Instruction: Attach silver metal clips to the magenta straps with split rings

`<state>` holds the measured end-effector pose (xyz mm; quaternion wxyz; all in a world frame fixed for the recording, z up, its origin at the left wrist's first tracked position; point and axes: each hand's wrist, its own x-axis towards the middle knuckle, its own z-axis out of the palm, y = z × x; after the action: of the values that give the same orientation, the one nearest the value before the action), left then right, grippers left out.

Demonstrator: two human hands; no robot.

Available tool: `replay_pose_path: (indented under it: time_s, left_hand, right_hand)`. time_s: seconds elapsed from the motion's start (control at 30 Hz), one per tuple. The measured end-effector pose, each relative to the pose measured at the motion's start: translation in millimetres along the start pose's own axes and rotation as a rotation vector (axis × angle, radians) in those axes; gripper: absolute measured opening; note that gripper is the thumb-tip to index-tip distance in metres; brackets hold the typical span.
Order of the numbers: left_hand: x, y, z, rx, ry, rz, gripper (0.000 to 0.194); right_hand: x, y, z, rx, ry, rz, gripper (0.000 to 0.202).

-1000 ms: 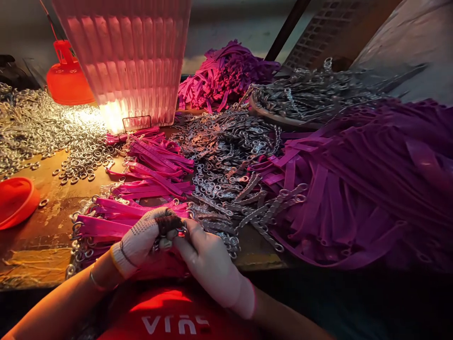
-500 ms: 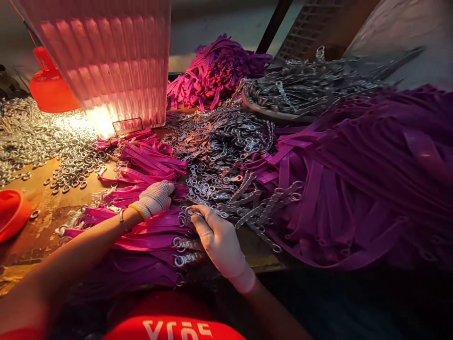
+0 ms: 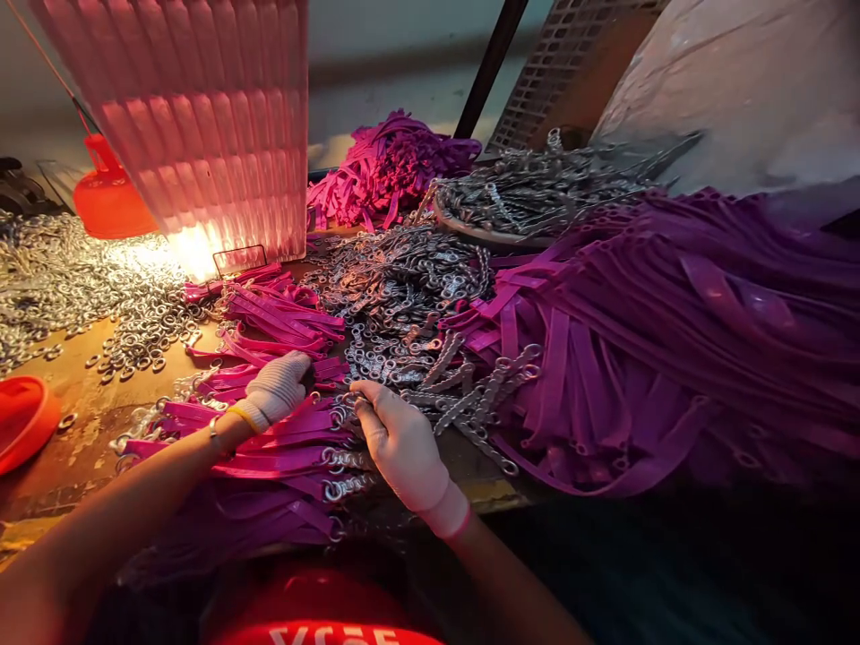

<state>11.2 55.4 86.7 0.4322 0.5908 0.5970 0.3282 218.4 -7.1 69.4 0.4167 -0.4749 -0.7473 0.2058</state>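
Observation:
My left hand (image 3: 274, 391), in a knitted white glove, rests on a row of purple straps (image 3: 269, 461) with its fingers curled under; what they grip is hidden. To its right my right hand (image 3: 407, 452), in a smooth pale glove, has thumb and forefinger pinched at a small metal ring, partly covered by the fingers. The straps lie side by side across the table. Metal rings and short twisted chains (image 3: 349, 488) hang from their right ends, and more hardware (image 3: 131, 443) sits at their left ends.
Twisted metal links (image 3: 403, 278) are heaped behind my right hand, with a full round tray (image 3: 463, 231) beyond. A large purple strap pile (image 3: 605, 340) fills the right. Loose rings (image 3: 141, 340), an orange bowl (image 3: 27, 421), a red lamp (image 3: 114, 202) and a ribbed translucent panel (image 3: 221, 134) stand left.
The view has tilted and shifted slightly, so the scene sits a little differently. My left hand has drawn slightly back to the left from the right hand, which keeps its pinch.

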Motion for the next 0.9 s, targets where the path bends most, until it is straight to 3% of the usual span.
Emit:
replay_pose_path:
  time_s: [0.07,0.17,0.33,0.5,0.77,0.83,0.9]
  left_hand:
    - [-18.7,11.6,-10.0,0.016,-0.021,-0.019,0.008]
    - [-56.1,21.5,-18.0,-0.142,-0.104,-0.156,0.023]
    - [-101.7,14.6,-11.2,-0.417,-0.097,-0.262,0.035]
    - [-113.3,5.5,-2.3,-0.622,-0.074,-0.313,0.041]
    - [-122.7,-12.0,5.2,-0.861,-0.053,-0.420,0.044]
    - [-125.8,-14.0,6.4,-0.870,-0.053,-0.404,0.043]
    - [-129.2,-12.9,6.4,-0.729,-0.023,-0.309,0.042]
  right_hand:
    - [3.5,-6.5,1.7,0.014,-0.044,-0.022,0.026]
    - [7.8,-20.8,8.3,-0.001,-0.164,-0.058,0.027]
    - [8.5,-43.6,20.8,-0.180,-0.312,-0.129,0.026]
    - [6.8,-58.1,18.8,-0.288,-0.378,-0.169,0.026]
    - [-2.2,-66.9,22.2,-0.376,-0.372,-0.197,0.026]
    - [-5.4,-67.5,24.1,-0.403,-0.357,-0.210,0.025]
    - [-7.8,-67.6,25.3,-0.416,-0.339,-0.220,0.024]
